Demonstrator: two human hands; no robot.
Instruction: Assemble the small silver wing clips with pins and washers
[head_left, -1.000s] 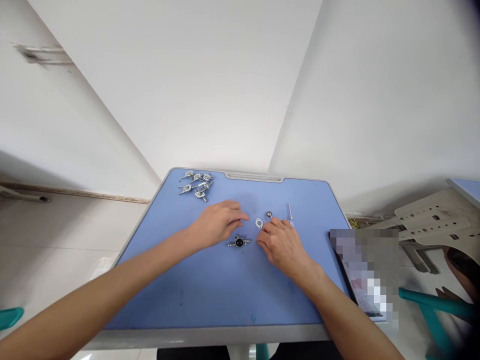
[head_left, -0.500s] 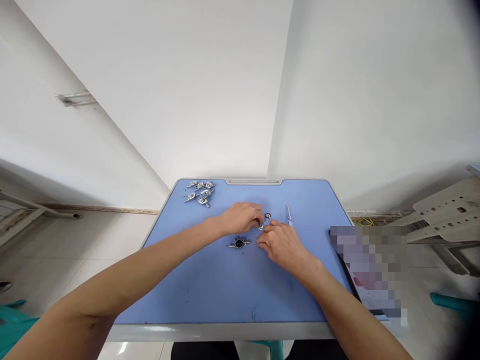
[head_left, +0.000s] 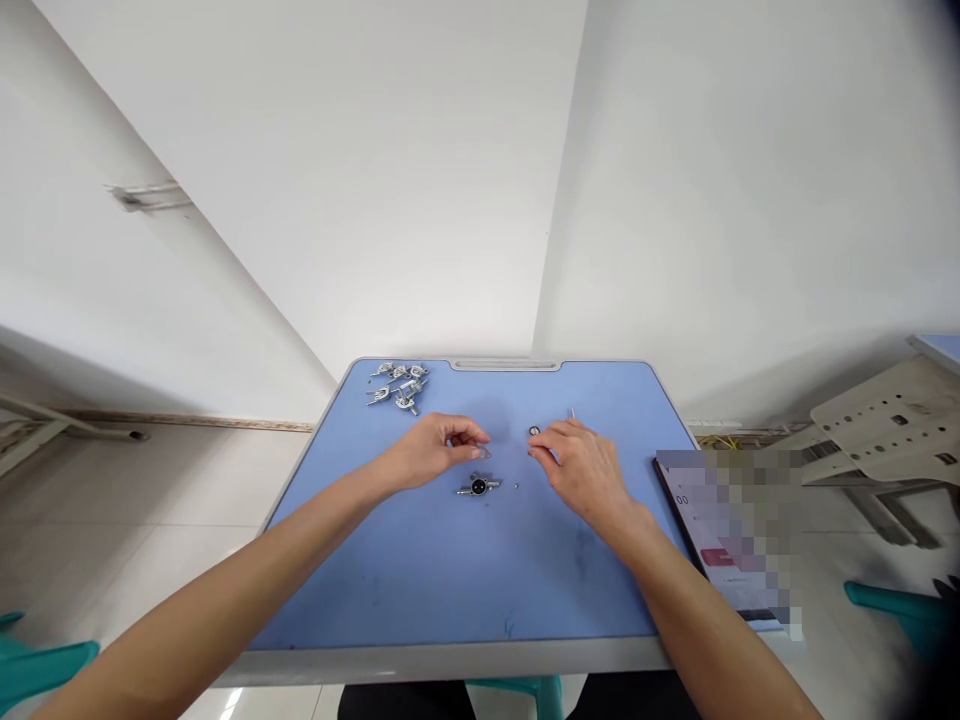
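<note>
The left hand [head_left: 433, 448] pinches a thin silvery metal plate [head_left: 485, 453]. Nearer the blue tabletop [head_left: 420, 580]'s right edge, the right hand [head_left: 586, 468] is at a small round black part [head_left: 534, 431], grip unclear.

Small metal plate [head_left: 484, 453], thin & greyish, is pinched at fingertips of L grip [head_left: 437, 448], approx. midway btwn L & R edges of surface [head_left: 450, 590]; outline partly covered. Metal unit [head_left: 478, 487] w/ round blk face up, two lt. dots on it, stubs out to L & R, is laid just nearer the near edge, untouched. Tiny bit [head_left: 516, 486] is set R of it, apart. Blk-ringed pc. [head_left: 534, 431] is placed farther twd far edge, right by R grip [head_left: 586, 465]; contact can't be told. Thin rod [head_left: 573, 413] is mostly hidden behind R grip; only tip, pointed twd far edge, is seen.
</note>
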